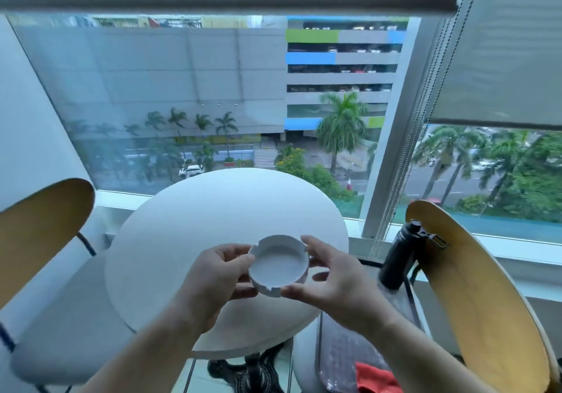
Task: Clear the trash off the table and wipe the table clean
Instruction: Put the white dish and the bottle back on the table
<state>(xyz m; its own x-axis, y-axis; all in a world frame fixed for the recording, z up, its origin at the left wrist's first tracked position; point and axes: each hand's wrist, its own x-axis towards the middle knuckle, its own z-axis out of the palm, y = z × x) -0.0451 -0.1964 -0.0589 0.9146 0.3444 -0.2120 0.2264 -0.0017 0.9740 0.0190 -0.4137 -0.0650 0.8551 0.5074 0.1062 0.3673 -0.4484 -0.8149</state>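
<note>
Both hands on the white ashtray (278, 265), lower centre of frame: my left hand (213, 283) and right hand (334, 283) pinch its rim from either side, fingers half curled, holding it just above the round white table (194, 228). Ashtray looks empty, tabletop shows no trash, so clearing seems done. Whether wiping has happened I can't tell; red cloth (377, 380) sits lower right.

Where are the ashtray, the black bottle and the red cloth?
ashtray (278, 263): head view, on its inner floor.
black bottle (401, 258): head view, on its body.
red cloth (377, 379): head view, on its visible fold, lower right.
</note>
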